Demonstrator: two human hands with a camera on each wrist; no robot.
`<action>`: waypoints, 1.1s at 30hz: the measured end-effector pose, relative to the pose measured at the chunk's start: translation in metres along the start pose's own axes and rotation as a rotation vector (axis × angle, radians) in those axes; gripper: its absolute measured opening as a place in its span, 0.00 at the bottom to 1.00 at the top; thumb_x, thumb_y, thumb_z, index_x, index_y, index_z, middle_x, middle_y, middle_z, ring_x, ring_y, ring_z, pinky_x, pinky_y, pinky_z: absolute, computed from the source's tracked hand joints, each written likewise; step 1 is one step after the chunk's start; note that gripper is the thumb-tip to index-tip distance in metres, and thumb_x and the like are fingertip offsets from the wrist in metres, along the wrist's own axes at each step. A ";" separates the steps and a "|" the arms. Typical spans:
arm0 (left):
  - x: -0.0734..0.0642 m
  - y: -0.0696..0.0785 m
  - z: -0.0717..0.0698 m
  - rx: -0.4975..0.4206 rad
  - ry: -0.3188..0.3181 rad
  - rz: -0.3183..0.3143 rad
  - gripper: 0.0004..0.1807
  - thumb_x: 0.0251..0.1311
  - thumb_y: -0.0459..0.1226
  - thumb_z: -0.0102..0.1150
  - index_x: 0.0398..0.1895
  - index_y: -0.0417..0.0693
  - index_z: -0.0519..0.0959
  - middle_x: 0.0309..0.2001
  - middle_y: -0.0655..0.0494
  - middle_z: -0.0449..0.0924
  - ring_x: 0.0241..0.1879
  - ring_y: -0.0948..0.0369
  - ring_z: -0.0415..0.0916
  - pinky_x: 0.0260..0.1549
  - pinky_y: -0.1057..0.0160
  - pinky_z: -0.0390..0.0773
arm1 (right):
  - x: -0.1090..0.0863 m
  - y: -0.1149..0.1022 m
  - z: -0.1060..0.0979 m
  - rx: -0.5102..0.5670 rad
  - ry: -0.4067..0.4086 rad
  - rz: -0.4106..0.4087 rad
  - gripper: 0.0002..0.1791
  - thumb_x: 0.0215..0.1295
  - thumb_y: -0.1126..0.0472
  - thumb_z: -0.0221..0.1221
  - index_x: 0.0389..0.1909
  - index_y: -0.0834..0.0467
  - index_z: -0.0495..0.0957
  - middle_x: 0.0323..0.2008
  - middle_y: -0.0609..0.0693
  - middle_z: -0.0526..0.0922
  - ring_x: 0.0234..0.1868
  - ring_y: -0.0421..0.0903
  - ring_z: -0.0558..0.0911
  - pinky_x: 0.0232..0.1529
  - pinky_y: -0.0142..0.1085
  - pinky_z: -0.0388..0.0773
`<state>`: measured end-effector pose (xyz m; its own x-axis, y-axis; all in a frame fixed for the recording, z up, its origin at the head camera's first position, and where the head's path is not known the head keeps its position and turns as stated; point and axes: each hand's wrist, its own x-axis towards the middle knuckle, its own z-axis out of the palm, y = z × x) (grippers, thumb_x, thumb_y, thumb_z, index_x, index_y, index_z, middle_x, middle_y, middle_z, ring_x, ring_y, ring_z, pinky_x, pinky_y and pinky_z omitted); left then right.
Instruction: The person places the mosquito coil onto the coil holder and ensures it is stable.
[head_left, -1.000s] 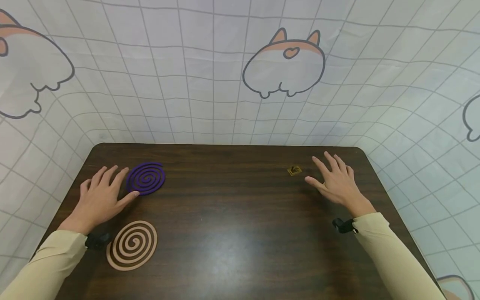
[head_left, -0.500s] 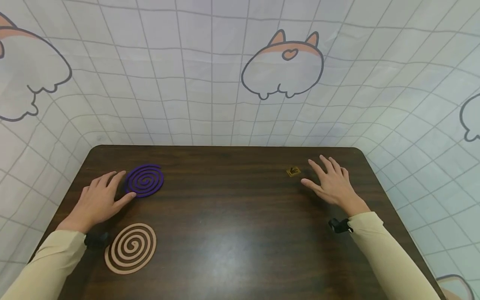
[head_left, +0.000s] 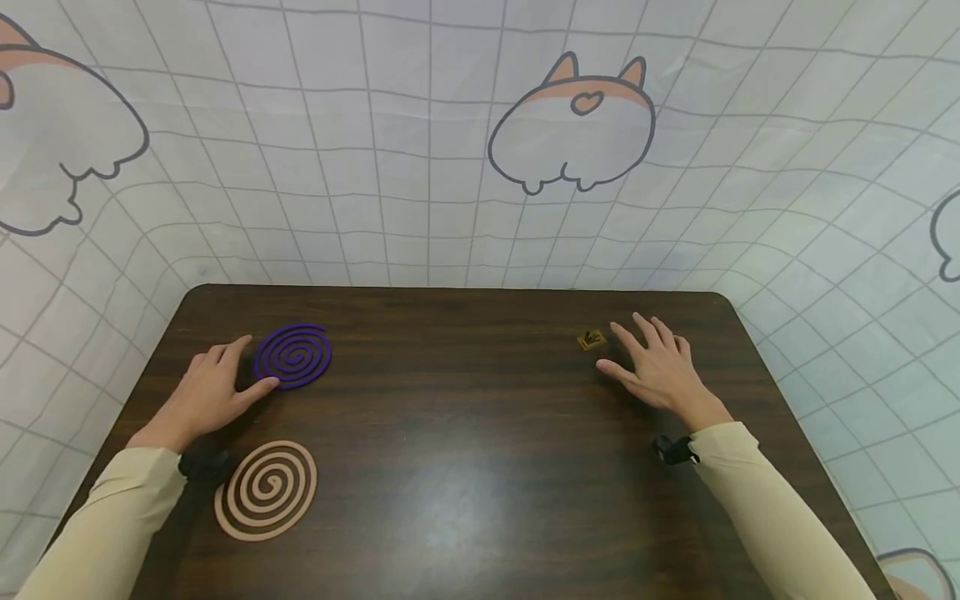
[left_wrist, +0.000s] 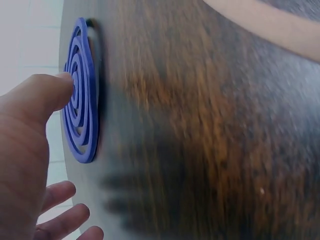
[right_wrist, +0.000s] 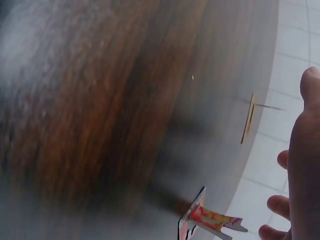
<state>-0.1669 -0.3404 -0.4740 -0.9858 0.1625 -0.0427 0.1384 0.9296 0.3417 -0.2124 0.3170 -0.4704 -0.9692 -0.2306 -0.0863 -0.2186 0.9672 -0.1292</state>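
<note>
My left hand hovers over the table's left side, holding nothing. Its thumb overlaps the near edge of a flat purple spiral coil in the head view. In the left wrist view, that thumb tip lies across the coil too. Just below the wrist is a flat tan spiral coil. At the right, my right hand is spread and holds nothing, its fingertips close to a small gold piece. The right wrist view shows this gold piece with a thin part sticking up.
The dark wooden table has rounded far corners. A white curtain with a grid and animal drawings surrounds it. Low in the right wrist view, a small red and yellow cut-out piece stands on the table, hidden in the head view.
My right hand has drifted left, nearer the gold piece. The left hand's fingers have drawn closer together near the purple coil. Both coils stay in place; the head view shifts slightly.
</note>
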 end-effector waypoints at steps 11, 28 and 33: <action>0.010 0.004 0.006 -0.016 -0.008 0.005 0.51 0.71 0.58 0.58 0.76 0.23 0.54 0.66 0.13 0.61 0.62 0.21 0.58 0.61 0.25 0.60 | 0.007 -0.008 0.005 -0.017 -0.041 0.001 0.47 0.72 0.24 0.44 0.83 0.46 0.52 0.83 0.64 0.47 0.81 0.70 0.50 0.73 0.73 0.50; 0.019 0.009 0.013 -0.011 -0.005 -0.036 0.54 0.68 0.61 0.60 0.76 0.25 0.56 0.65 0.14 0.61 0.60 0.21 0.58 0.56 0.24 0.64 | 0.008 -0.014 0.016 -0.039 -0.044 -0.017 0.47 0.72 0.24 0.45 0.82 0.48 0.57 0.78 0.65 0.58 0.78 0.68 0.58 0.74 0.70 0.55; 0.020 0.010 0.014 -0.026 -0.004 -0.054 0.53 0.67 0.60 0.61 0.77 0.26 0.56 0.66 0.15 0.60 0.60 0.22 0.57 0.55 0.24 0.64 | 0.010 -0.016 0.018 -0.039 -0.050 -0.019 0.47 0.72 0.23 0.43 0.81 0.48 0.58 0.78 0.65 0.60 0.78 0.67 0.60 0.74 0.70 0.55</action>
<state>-0.1839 -0.3236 -0.4847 -0.9913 0.1140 -0.0651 0.0829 0.9280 0.3632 -0.2162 0.2970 -0.4869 -0.9582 -0.2529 -0.1336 -0.2420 0.9658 -0.0926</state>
